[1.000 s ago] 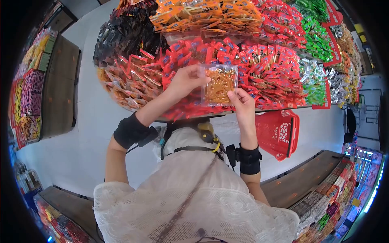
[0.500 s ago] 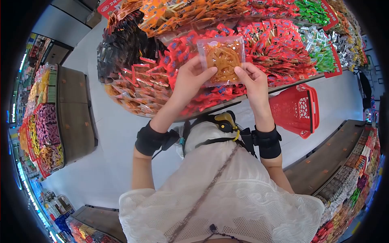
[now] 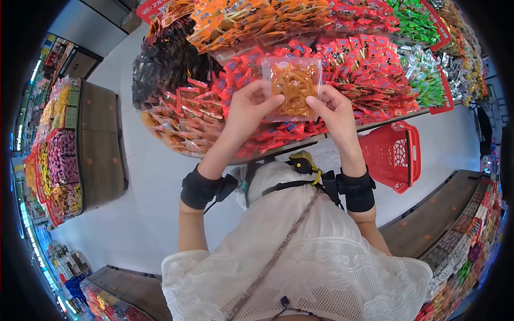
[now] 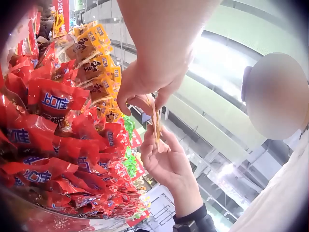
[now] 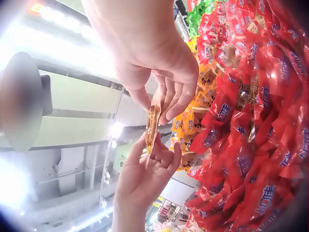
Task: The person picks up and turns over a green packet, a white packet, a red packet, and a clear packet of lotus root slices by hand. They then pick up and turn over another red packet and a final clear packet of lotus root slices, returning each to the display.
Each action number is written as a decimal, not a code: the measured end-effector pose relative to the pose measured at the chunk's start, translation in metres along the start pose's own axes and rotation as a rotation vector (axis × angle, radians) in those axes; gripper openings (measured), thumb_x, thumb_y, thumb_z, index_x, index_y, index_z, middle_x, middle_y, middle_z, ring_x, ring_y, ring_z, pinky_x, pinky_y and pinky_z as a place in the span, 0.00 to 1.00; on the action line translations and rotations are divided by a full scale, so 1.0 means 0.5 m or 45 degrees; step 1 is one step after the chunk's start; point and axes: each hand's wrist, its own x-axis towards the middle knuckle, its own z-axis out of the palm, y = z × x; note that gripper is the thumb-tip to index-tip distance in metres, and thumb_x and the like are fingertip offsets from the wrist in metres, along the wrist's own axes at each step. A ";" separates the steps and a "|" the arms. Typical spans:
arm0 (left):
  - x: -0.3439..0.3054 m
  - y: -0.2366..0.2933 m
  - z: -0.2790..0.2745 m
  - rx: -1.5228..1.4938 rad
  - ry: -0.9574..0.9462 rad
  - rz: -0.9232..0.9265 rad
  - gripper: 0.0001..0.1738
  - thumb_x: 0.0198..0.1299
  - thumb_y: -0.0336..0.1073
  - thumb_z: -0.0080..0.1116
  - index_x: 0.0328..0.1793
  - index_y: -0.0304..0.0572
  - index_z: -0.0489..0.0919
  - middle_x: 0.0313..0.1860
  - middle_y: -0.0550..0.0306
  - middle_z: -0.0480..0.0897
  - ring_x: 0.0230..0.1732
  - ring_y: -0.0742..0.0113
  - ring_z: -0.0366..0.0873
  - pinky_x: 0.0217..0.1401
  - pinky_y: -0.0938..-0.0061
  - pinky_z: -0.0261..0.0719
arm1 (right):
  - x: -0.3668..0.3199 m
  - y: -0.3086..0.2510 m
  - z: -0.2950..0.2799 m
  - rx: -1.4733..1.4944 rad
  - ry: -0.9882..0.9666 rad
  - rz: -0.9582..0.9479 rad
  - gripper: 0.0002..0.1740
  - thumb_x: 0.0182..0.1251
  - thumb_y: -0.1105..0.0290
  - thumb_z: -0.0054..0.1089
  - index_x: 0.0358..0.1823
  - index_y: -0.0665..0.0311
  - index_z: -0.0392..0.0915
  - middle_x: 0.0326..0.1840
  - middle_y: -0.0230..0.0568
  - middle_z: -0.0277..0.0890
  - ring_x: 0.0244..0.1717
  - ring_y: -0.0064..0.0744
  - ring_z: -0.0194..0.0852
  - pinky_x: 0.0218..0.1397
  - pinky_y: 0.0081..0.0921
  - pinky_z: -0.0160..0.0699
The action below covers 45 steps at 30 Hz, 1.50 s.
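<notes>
Both hands hold up a flat clear snack packet (image 3: 294,88) with orange-brown, glossy pieces inside. At its lower left edge the left hand (image 3: 250,107) pinches it, thumb on the near face and fingers behind. The right hand (image 3: 336,109) pinches the lower right edge in the same way. Seen edge-on in the right wrist view, the packet (image 5: 153,125) is thin and sits between the two hands. Beneath and beyond it spreads a heap of red snack packets (image 3: 369,80), which the hands are held above.
Orange packets (image 3: 257,21), black packets (image 3: 168,64) and green packets (image 3: 420,24) fill other parts of the display. A red shopping basket (image 3: 388,158) stands on the floor at the right. Another display stand (image 3: 99,144) is at the left.
The packet came closer to upright facing the head camera, and the left hand shifted from its upper left side to the lower left edge. The head view has turned slightly.
</notes>
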 end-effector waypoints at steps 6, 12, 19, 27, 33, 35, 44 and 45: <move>-0.013 0.011 0.009 0.040 0.043 0.006 0.11 0.52 0.28 0.61 0.41 0.36 0.73 0.36 0.62 0.79 0.39 0.78 0.76 0.43 0.81 0.75 | 0.009 0.018 -0.009 -0.030 -0.014 -0.039 0.05 0.60 0.76 0.56 0.36 0.68 0.70 0.35 0.35 0.76 0.34 0.15 0.74 0.32 0.12 0.73; -0.010 0.001 0.013 0.105 0.090 0.084 0.12 0.51 0.28 0.62 0.40 0.37 0.72 0.35 0.62 0.78 0.37 0.79 0.75 0.41 0.81 0.75 | 0.006 0.022 0.003 -0.039 -0.007 -0.040 0.05 0.59 0.77 0.57 0.33 0.67 0.69 0.33 0.32 0.75 0.32 0.12 0.72 0.32 0.11 0.69; -0.014 0.007 0.006 0.132 0.086 0.061 0.12 0.51 0.28 0.62 0.39 0.37 0.72 0.34 0.61 0.78 0.36 0.79 0.75 0.40 0.81 0.75 | -0.002 0.020 0.013 -0.059 0.024 -0.026 0.06 0.58 0.77 0.58 0.31 0.65 0.68 0.30 0.29 0.73 0.31 0.10 0.69 0.31 0.09 0.66; -0.019 0.014 0.002 0.139 0.085 0.034 0.11 0.52 0.27 0.61 0.39 0.36 0.71 0.36 0.61 0.78 0.38 0.78 0.75 0.42 0.80 0.76 | -0.002 0.034 0.015 -0.067 0.040 -0.047 0.07 0.57 0.78 0.59 0.30 0.65 0.68 0.30 0.28 0.74 0.31 0.09 0.69 0.29 0.09 0.65; -0.013 0.017 0.004 0.113 0.050 0.044 0.10 0.53 0.26 0.60 0.39 0.36 0.71 0.36 0.60 0.78 0.38 0.77 0.76 0.42 0.80 0.76 | -0.006 0.022 0.022 -0.030 0.062 -0.041 0.07 0.57 0.78 0.59 0.30 0.65 0.68 0.31 0.30 0.75 0.31 0.09 0.70 0.29 0.09 0.66; -0.010 0.017 0.004 0.085 0.037 0.036 0.10 0.53 0.26 0.60 0.39 0.36 0.71 0.36 0.60 0.78 0.38 0.77 0.76 0.42 0.80 0.77 | -0.008 0.018 0.022 -0.034 0.066 -0.039 0.07 0.57 0.78 0.59 0.30 0.65 0.68 0.31 0.31 0.75 0.30 0.10 0.70 0.30 0.09 0.66; -0.005 0.016 0.003 0.019 0.006 0.047 0.09 0.53 0.25 0.59 0.39 0.36 0.71 0.36 0.61 0.77 0.38 0.77 0.76 0.42 0.80 0.77 | -0.010 0.009 0.018 -0.078 0.051 -0.056 0.07 0.56 0.79 0.60 0.31 0.66 0.69 0.31 0.32 0.76 0.32 0.11 0.72 0.33 0.09 0.69; -0.004 0.015 0.002 0.028 0.005 0.049 0.09 0.53 0.25 0.59 0.39 0.36 0.71 0.36 0.61 0.77 0.38 0.77 0.76 0.42 0.80 0.77 | -0.010 0.009 0.020 -0.064 0.055 -0.061 0.07 0.56 0.79 0.60 0.31 0.66 0.69 0.31 0.32 0.76 0.32 0.11 0.71 0.33 0.09 0.69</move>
